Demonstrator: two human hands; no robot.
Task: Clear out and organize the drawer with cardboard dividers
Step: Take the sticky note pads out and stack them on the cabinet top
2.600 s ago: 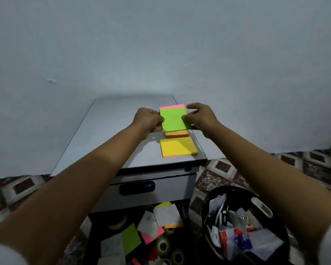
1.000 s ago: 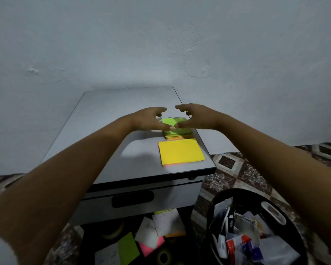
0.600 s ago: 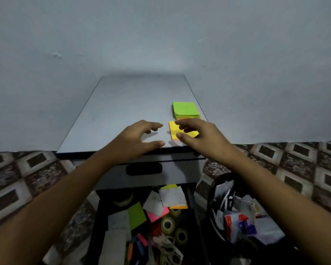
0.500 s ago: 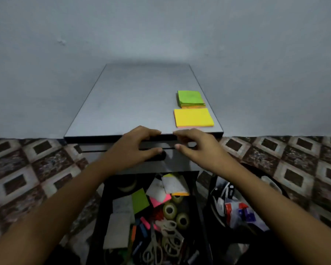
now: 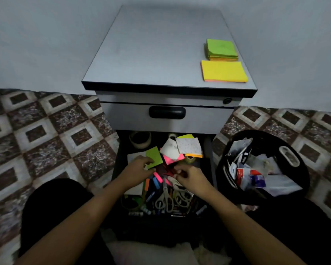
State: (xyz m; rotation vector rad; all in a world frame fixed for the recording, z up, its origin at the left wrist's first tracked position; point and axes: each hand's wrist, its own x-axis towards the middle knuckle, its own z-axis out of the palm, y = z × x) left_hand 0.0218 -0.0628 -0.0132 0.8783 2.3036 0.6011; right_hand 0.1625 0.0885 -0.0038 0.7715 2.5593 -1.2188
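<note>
Drawer (image 5: pixel 208 148), pulled open below the cabinet (image 5: pixel 161 44) and full of clutter, has both hands in it: left hand (image 5: pixel 137 170) pinches a green note (image 5: pixel 154 155), right hand (image 5: pixel 190 176) curls over red items (image 5: pixel 165 170), grip unclear; scissors (image 5: pixel 165 197) just beside could nick that hand during blind rummaging.

Cannot tell whether the left hand (image 5: pixel 137 170) pinches the green sticky note (image 5: pixel 154 156) or only touches it. Cannot make out what the right hand (image 5: pixel 189 176) curls over. Cannot name the dim clutter (image 5: pixel 161 211) at the front of the open drawer (image 5: pixel 208 148), nor see its rear under the closed drawer (image 5: pixel 204 119).
</note>
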